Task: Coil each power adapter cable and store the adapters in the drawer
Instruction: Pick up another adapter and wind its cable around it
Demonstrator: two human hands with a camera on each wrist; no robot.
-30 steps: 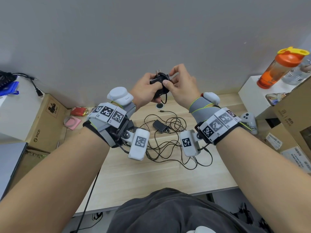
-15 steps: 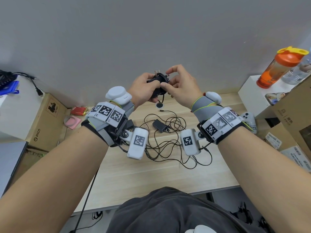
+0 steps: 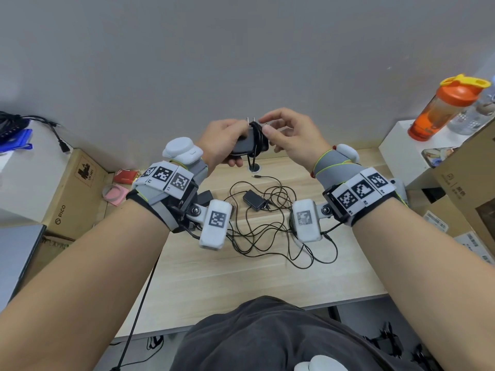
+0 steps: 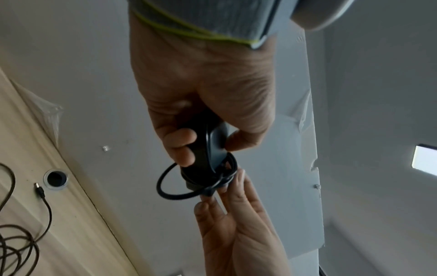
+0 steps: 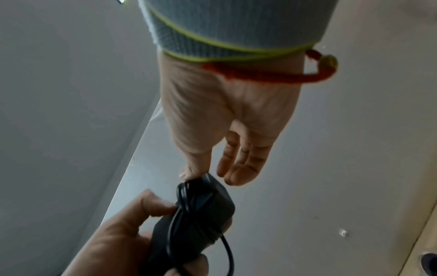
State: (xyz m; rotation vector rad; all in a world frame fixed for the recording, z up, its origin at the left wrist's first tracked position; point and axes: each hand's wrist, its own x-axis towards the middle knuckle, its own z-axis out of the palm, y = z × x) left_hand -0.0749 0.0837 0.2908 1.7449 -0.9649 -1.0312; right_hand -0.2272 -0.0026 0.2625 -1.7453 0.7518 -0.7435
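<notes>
A black power adapter [image 3: 245, 141] with its cable [image 3: 257, 137] wound round it is held up in front of the wall, prongs up. My left hand [image 3: 222, 140] grips its body from the left. My right hand [image 3: 289, 135] pinches the cable end between thumb and forefinger at the adapter's top right, the other fingers spread. In the left wrist view a loose cable loop [image 4: 165, 186] hangs under the adapter [image 4: 203, 149]. In the right wrist view the thumb [image 5: 194, 170] touches the adapter [image 5: 205, 209]. A second adapter [image 3: 254, 200] lies on the desk among tangled cables [image 3: 270, 231]. No drawer is in view.
The wooden desk [image 3: 241, 277] has a round cable hole [image 3: 254, 169] at the back. A third black adapter [image 3: 205, 197] peeks out behind my left wrist. Cardboard boxes [image 3: 72, 188] stand left and right, and an orange shaker bottle [image 3: 444, 105] on a white stand [image 3: 396, 145].
My right hand has shifted from the front of the adapter to its top by the prongs, bringing the cable end with it. My left hand has kept its hold.
</notes>
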